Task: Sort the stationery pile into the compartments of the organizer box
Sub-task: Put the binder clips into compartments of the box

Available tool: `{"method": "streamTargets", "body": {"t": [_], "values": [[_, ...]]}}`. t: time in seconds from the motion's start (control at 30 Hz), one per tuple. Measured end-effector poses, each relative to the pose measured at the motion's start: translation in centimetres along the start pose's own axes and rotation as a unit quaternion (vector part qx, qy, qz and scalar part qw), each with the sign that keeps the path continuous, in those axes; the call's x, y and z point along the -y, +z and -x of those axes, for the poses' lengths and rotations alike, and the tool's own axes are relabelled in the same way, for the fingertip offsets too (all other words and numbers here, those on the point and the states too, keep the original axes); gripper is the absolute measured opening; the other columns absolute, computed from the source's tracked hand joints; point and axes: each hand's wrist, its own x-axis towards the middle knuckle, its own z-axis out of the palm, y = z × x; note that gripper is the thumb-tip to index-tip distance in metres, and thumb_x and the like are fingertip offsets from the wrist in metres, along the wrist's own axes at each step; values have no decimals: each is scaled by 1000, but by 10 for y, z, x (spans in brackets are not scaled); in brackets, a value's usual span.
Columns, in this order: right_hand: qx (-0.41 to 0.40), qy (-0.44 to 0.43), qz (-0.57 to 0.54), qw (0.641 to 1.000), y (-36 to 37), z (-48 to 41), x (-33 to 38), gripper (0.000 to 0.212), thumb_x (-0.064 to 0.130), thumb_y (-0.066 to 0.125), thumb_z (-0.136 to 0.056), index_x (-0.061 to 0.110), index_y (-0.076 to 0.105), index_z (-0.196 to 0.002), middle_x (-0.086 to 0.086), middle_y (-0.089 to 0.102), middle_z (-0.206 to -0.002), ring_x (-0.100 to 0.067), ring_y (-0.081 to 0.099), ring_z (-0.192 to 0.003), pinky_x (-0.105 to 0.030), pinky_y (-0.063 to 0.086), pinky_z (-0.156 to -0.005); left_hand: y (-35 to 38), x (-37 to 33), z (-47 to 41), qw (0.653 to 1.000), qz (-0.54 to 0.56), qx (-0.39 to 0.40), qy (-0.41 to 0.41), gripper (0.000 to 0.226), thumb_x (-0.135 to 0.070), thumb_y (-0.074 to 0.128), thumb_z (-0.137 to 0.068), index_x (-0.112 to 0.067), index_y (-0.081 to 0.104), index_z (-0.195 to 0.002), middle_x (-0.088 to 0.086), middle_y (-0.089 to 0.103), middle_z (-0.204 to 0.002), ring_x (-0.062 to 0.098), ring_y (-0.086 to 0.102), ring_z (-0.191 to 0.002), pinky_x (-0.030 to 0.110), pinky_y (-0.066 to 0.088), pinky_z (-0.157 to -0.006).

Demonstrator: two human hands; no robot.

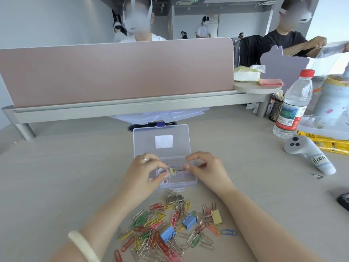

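My left fingers (pixel 164 174) pinch the yellow binder clip (pixel 172 171) by its body. My right fingers (pixel 187 166) pinch its wire handle, which points right. Both sets are curled in tight and hold nothing else. Left hand (pixel 145 171) and right hand (pixel 205 167) sit over the organizer box (pixel 194 183), so the clip hangs just above the tray, probably over the divider between two compartments. My hands cover most of it, so that's hard to confirm. Something pink (pixel 164 183) lies in the left compartment, partly under my left hand. The clear lid (pixel 162 133) lies open on the far side.

Step in hand: get this clip into a compartment. To do it well:
- Lower it close to the tray floor before letting go, so it doesn't bounce out.
- Pick the right-hand section, away from the pink stuff.
- Let go with the right fingers first, then the left.
- Keep my forearms lifted, since the pile (pixel 162 224) sits on the counter (pixel 75 167) just near of the box, between my arms.

The pile is mostly coloured paper clips, plus blue binder clips (pixel 189 221), another yellow one (pixel 216 217) and a metal clip (pixel 174 199). Lots left to sort.

A water bottle (pixel 291 108) and a grey controller (pixel 306 154) sit far right, well apart.
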Motion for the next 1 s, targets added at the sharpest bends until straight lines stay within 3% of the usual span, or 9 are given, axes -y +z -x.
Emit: {"method": "streamTargets", "body": {"t": [0.1, 0.17, 0.27, 0.4, 0.53, 0.67, 0.8, 1.0], "values": [[-34, -48, 39, 998, -11, 6, 9, 11, 23, 75, -73, 22, 69, -83, 11, 66, -94, -5, 52, -96, 0, 31, -81, -5, -15, 34, 985, 81, 153, 4, 28, -58, 62, -67, -43, 64, -90, -29, 49, -106, -11, 34, -117, 21, 29, -97], [-20, -35, 30, 999, -24, 11, 22, 7, 24, 73, -75, 20, 68, -77, 9, 65, -83, -2, 51, -81, -5, 35, -74, -11, -18, 45, 967, 64, 246, 22, 40, -68, 60, -59, -50, 61, -95, -33, 45, -104, -14, 32, -112, 19, 29, -95], [99, 17, 23, 995, -46, 23, 37, 17, 28, 72, -75, 16, 62, -68, 7, 52, -63, -2, 41, -57, -15, 34, -56, -18, -19, 49, 954, 37, 293, 51, 42, -59, 70, -59, -53, 58, -99, -28, 44, -107, -9, 31, -112, 12, 27, -94], [332, 109, 113, 930, -64, 41, 36, 20, 26, 77, -71, 23, 62, -84, 8, 57, -69, 1, 47, -55, -16, 37, -60, -19, -15, 50, 945, 16, 317, 75, 39, -48, 75, -64, -54, 57, -99, -23, 45, -108, -6, 34, -108, 12, 28, -92], [415, 129, 138, 890, -68, 47, 38, 42, 28, 78, -60, 28, 56, -95, 2, 59, -92, -3, 49, -69, -21, 41, -71, -15, -11, 51, 953, 40, 294, 55, 28, -44, 74, -67, -49, 61, -92, -23, 48, -104, -8, 36, -106, 13, 28, -86], [431, 112, 151, 882, -67, 51, 43, 39, 16, 80, -64, 31, 54, -90, 11, 48, -85, -9, 41, -75, -18, 36, -68, -12, -11, 51, 961, 124, 247, -8, 35, -60, 71, -58, -41, 64, -87, -21, 54, -98, -3, 47, -100, 20, 38, -90], [424, 95, 176, 883, -65, 51, 45, 33, 12, 76, -72, 32, 54, -85, 13, 45, -82, -7, 39, -71, -12, 32, -59, -6, -10, 52, 970, 169, 167, -43, 37, -62, 69, -58, -36, 64, -83, -19, 58, -97, 3, 54, -90, 25, 44, -84], [367, 101, 128, 916, -66, 49, 40, 21, 15, 74, -73, 27, 63, -85, 10, 55, -82, -5, 46, -70, -20, 40, -68, -5, -13, 53, 977, 186, 85, -65, 34, -63, 65, -60, -39, 63, -85, -23, 61, -96, -1, 52, -88, 18, 39, -74]]}}
